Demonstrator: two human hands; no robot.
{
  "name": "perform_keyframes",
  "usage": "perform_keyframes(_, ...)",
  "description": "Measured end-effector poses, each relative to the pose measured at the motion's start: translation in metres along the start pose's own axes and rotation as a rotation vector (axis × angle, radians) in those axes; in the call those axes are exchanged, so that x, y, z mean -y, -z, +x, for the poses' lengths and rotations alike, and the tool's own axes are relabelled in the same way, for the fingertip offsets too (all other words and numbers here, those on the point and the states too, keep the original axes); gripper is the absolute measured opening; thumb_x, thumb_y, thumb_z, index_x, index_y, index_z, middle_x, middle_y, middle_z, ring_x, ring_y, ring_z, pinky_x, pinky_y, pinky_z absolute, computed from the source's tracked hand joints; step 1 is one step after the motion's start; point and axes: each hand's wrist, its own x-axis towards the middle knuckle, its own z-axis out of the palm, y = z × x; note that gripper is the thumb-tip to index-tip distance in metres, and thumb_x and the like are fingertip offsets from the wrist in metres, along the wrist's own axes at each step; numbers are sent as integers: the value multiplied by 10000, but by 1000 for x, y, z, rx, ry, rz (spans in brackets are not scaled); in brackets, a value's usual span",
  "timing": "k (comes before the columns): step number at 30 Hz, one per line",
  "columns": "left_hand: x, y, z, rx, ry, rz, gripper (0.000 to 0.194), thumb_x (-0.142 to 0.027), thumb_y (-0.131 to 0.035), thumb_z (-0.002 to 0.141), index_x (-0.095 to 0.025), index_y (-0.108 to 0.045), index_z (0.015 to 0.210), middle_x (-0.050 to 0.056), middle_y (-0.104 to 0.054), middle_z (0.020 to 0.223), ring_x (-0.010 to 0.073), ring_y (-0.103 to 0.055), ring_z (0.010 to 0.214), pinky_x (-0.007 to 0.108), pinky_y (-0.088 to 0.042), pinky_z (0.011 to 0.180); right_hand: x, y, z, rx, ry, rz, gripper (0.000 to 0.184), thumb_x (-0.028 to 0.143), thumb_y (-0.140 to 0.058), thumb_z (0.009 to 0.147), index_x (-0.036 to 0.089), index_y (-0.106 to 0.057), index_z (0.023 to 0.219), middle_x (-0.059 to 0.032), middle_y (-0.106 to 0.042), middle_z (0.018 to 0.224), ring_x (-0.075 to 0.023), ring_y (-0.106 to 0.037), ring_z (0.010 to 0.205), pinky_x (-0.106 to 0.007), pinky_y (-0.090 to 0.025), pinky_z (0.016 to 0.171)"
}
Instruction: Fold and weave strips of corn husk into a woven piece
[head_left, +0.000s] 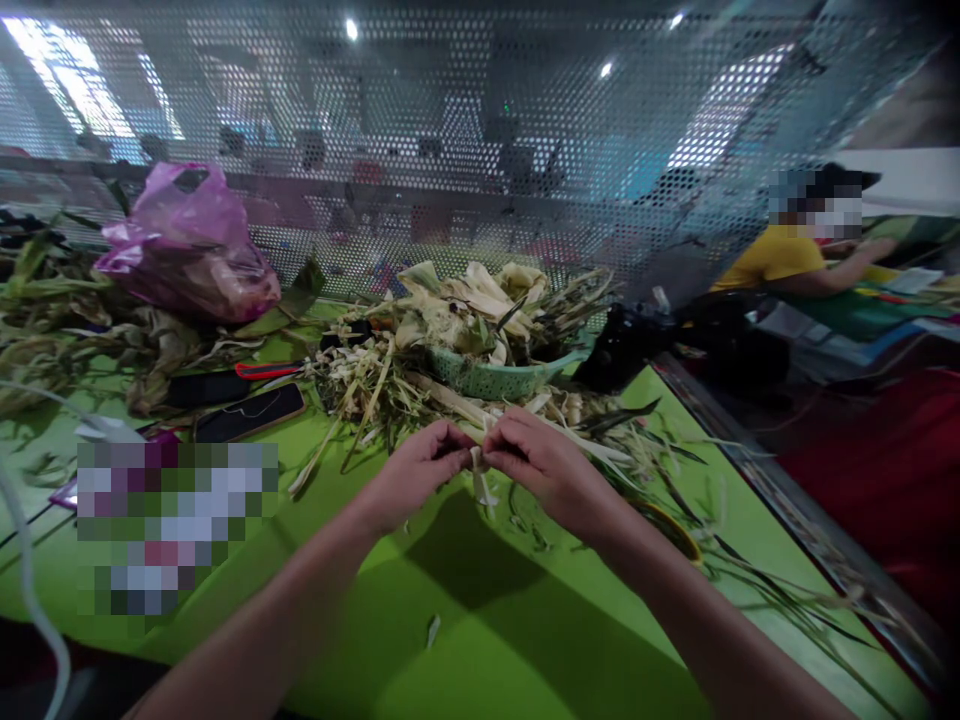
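My left hand and my right hand meet over the middle of the green table, fingers pinched closed. Between the fingertips is a pale strip of dried husk, its lower end hanging down. The part inside the fingers is hidden. Just beyond the hands, a heap of dried husks and stalks fills a light green basket. Loose stalks spill around the basket's foot. A small pale scrap lies on the table nearer to me.
A pink plastic bag stands at the back left, amid dried leaves. A dark phone and red-handled cutter lie left. A yellow ring-like object is right. A perforated metal screen rises behind; another person sits far right.
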Motion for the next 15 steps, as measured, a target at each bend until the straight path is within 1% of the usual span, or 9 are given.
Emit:
perform_keyframes(4,2,-2,1,-47,-25,26,143,-275,-577,796,-171,-523,877,11,-553,824,131,-503,781,254,-395,715,0,-3,0,-32,-33,-16,116,187,-517,877,186,-557,767,-21,-522,801,-155,-503,750,-270,-365,656)
perform_keyframes(8,0,-4,1,-76,-59,93,100,-253,-568,792,-174,-516,827,-3,-541,777,129,-491,747,257,-389,703,7,-11,-1,-117,-73,-61,105,171,-539,855,185,-547,752,-32,-527,813,-165,-507,752,-278,-368,648)
perform_keyframes(11,-2,-5,1,-74,-60,102,96,-247,-567,793,-172,-507,790,-12,-524,734,121,-469,710,249,-378,670,10,-16,-3,-178,-56,-73,100,168,-533,858,186,-563,764,-42,-536,829,-176,-516,773,-290,-383,666)
perform_keyframes(13,-3,-5,1,-89,-64,85,109,-247,-572,793,-169,-502,762,-21,-502,696,111,-447,676,240,-361,637,9,-17,-3,-222,-40,-10,78,181,-539,859,194,-583,796,-44,-545,853,-173,-526,780,-291,-403,687)
perform_keyframes(15,-3,-5,1,-118,-65,38,109,-240,-575,793,-165,-508,752,-27,-490,674,100,-427,643,235,-347,613,6,-17,-2,-280,-74,107,30,225,-576,843,203,-595,850,-40,-556,883,-157,-529,740,-282,-420,673)
